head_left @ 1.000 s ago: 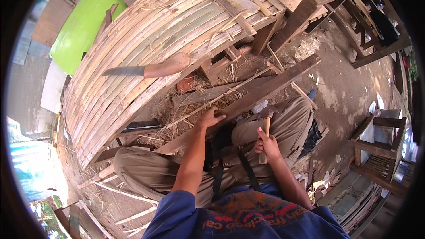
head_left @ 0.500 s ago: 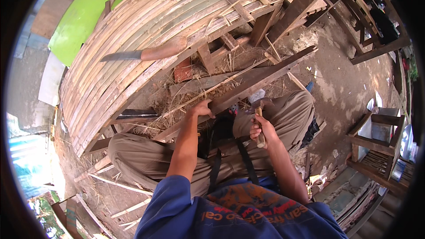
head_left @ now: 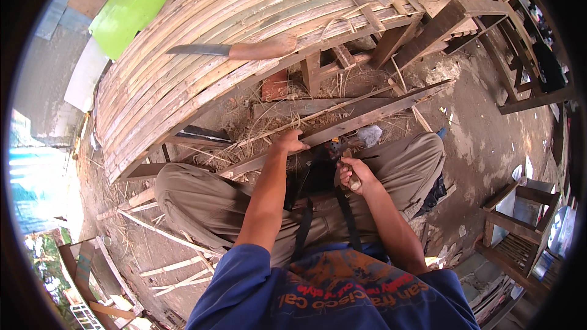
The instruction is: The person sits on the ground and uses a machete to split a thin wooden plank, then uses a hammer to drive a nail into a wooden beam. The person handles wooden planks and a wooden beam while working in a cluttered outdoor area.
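Observation:
My left hand (head_left: 290, 142) is closed over the edge of a long, narrow wooden plank (head_left: 367, 115), its thumb lying on the near side. The plank slants from beside my left knee up to the far right, across the front of my crossed legs. In front of my right thigh, my right hand (head_left: 356, 175) grips the pale wooden handle of a hammer (head_left: 353, 181); its head is small and partly blends with what lies behind. A dark bag (head_left: 321, 174) with black straps sits between my legs.
Beyond the plank stands a low bamboo-slat platform (head_left: 214, 82) carrying a large knife (head_left: 238, 51) with a wooden handle. Straw and wood strips litter the ground. A wooden stool-like frame (head_left: 520, 214) stands at the right, and thin sticks (head_left: 177, 266) lie at the left.
The view has shifted, so the platform and knife appear farther right and higher. My right hand has tilted the hammer, its handle now pointing more toward me. My left hand stays on the plank.

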Available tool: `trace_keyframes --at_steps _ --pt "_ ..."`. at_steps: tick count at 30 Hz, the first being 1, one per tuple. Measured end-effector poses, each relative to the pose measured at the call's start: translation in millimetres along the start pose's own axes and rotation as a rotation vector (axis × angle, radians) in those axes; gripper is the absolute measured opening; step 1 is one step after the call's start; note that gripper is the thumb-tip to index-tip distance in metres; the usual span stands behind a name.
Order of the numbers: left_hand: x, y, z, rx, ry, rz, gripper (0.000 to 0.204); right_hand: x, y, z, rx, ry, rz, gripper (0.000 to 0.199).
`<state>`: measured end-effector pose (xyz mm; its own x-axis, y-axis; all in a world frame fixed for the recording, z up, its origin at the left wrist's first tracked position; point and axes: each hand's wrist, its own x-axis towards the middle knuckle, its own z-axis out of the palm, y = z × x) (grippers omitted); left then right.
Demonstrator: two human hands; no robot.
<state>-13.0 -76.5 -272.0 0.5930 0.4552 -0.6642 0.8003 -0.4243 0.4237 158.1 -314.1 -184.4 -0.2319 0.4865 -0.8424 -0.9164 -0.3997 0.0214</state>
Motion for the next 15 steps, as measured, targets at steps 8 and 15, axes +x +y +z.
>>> trace_keyframes --at_steps 8,15 --pt "-53 23 -80 0.154 -0.164 -0.13 0.075 -7 -3 -4 0.062 0.062 -0.163 0.011" --pt "-111 10 -155 0.265 -0.246 -0.104 0.077 0 5 3 0.088 0.048 -0.176 0.021"
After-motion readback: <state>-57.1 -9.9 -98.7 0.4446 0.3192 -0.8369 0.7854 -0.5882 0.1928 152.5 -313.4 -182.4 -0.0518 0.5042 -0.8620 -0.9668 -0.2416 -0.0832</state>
